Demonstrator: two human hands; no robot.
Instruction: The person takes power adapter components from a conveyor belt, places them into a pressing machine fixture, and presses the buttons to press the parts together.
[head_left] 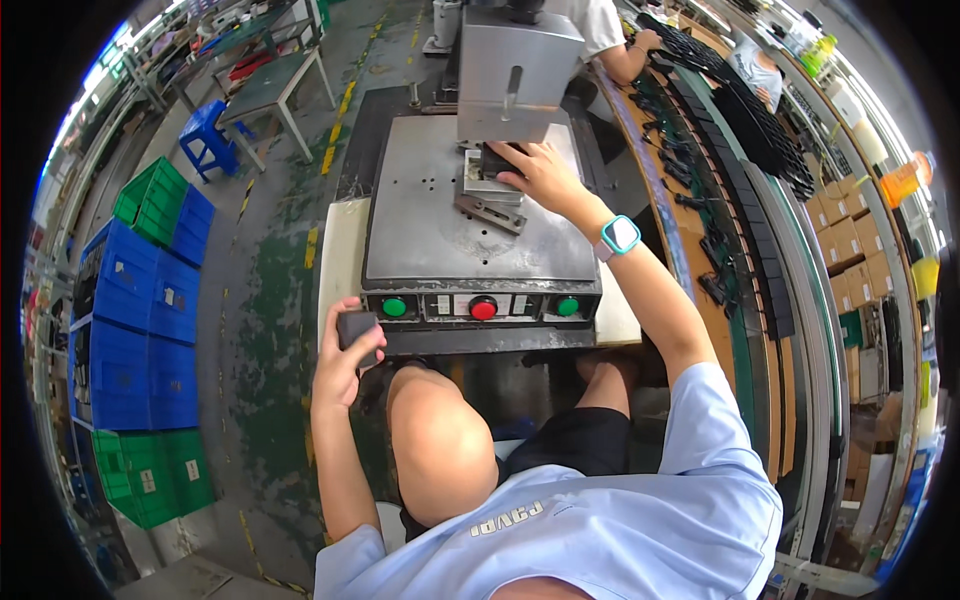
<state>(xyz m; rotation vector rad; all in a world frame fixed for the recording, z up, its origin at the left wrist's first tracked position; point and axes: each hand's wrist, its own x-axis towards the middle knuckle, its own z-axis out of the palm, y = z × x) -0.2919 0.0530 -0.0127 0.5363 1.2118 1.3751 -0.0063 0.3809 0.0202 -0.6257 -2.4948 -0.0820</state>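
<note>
My left hand grips a small black block-shaped part between thumb and fingers, by the front left corner of a bench press. My right hand reaches over the press's steel plate. Its thumb and fingers close around another black part, which sits at a metal fixture; the fingers partly cover this part. Just in front of the fixture lies a slotted metal clamp bar. Over the fixture hangs the grey press head, close above my right fingers.
A red button sits between two green buttons on the press front. Blue bins and green bins stand at left, near a blue stool. Along the right runs a conveyor with black parts; another person's arm reaches there.
</note>
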